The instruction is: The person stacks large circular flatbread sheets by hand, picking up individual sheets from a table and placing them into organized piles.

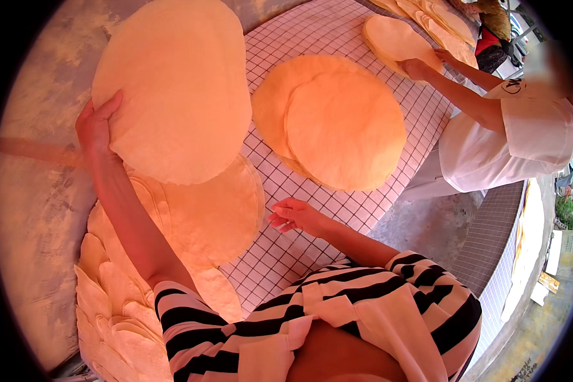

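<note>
My left hand (98, 126) grips the lower left edge of a large, thin flatbread sheet (176, 90), thumb on top, at the upper left. The sheet is raised and partly covers a pile of round flatbreads (210, 215) below it. My right hand (291, 216) holds nothing, its fingers apart and slightly curled, over the checked tablecloth (286, 248). Just beyond it lies a stack of round flatbread sheets (346, 129), the top one shifted to the right.
At the upper right a co-worker in a white shirt (496, 138) handles another flatbread stack (401, 43). More flatbreads (439, 24) lie behind it. Overlapping flatbreads (129, 324) spread at the lower left. A second checked table (487, 238) stands at the right.
</note>
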`<state>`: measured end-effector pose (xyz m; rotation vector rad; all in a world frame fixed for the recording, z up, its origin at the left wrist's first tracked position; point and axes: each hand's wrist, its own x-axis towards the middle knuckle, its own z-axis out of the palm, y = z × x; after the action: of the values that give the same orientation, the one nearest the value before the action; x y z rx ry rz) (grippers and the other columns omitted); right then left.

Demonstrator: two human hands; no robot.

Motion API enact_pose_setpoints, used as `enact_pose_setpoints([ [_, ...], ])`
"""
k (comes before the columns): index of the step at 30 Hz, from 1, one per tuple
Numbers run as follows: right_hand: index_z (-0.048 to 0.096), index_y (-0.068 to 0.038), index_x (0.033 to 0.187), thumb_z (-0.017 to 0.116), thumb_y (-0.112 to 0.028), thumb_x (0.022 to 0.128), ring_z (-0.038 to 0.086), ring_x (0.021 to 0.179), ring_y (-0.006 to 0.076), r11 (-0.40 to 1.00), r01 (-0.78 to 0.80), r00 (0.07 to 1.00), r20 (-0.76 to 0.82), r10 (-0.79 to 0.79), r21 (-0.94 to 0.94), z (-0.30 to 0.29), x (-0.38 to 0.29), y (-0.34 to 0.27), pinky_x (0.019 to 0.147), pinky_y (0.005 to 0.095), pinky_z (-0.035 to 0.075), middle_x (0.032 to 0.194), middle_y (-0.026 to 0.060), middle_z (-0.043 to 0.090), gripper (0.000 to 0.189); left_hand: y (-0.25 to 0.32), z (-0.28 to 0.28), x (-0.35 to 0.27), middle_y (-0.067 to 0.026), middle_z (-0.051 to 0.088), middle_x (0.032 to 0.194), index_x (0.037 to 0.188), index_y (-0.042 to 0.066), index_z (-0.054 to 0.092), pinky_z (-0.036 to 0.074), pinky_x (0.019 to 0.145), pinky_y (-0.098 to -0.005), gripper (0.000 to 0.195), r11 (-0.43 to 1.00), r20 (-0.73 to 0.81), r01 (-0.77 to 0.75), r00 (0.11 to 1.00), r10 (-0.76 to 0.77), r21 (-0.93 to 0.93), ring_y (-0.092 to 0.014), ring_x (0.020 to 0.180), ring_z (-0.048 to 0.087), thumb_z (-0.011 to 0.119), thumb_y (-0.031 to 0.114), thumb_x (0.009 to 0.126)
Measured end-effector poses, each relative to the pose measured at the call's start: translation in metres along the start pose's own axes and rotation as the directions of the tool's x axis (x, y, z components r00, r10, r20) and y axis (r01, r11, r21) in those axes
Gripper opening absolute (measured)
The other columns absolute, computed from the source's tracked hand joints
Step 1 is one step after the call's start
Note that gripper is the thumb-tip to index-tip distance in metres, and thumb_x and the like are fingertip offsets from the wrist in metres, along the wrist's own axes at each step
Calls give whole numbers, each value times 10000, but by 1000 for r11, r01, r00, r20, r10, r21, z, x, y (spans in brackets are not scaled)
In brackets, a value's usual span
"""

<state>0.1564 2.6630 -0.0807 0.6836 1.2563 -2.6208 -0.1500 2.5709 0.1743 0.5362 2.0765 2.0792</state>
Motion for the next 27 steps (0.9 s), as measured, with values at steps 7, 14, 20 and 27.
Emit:
enact_pose_setpoints([
  [7, 494, -49, 1063, 493, -302, 891, 555, 924, 169, 994, -102, 975, 204, 90, 47, 8, -3, 23, 776, 301, 452, 1026, 89, 572, 306, -47, -94, -21, -78, 621, 928, 1015, -26, 596, 451, 720, -259, 293, 893, -2, 32, 999, -35, 449, -139, 799, 579, 581, -16, 723],
  [14, 516, -47, 1034, 520, -292, 875, 583, 868, 163, 996, -87, 996, 13, 87, -32, -52, -67, 48, 717, 283, 474, 967, 75, 597, 292, -47, -60, -3, -46, 607, 754, 892, -28, 604, 443, 590, -262, 199, 781, 195, 59, 954, -227, 621, -127, 647, 564, 529, -31, 708],
  [20, 521, -42, 1026, 531, -289, 871, 585, 866, 164, 998, 28, 957, -289, -42, -50, -130, -111, 49, 721, 288, 474, 958, 81, 603, 292, 24, 133, -60, -78, 575, 675, 956, 41, 596, 426, 560, -300, 229, 302, 553, -598, 801, 229, 742, -148, 624, 560, 497, 17, 751],
  [27, 517, -33, 1027, 518, -279, 881, 585, 872, 173, 988, 150, 916, -372, -147, -21, -148, -124, 23, 736, 290, 469, 968, 87, 598, 286, -155, 319, -177, -137, 574, 697, 941, 25, 504, 465, 543, -421, 233, 14, 863, -951, 288, 416, 310, -309, 718, 562, 478, 48, 711],
])
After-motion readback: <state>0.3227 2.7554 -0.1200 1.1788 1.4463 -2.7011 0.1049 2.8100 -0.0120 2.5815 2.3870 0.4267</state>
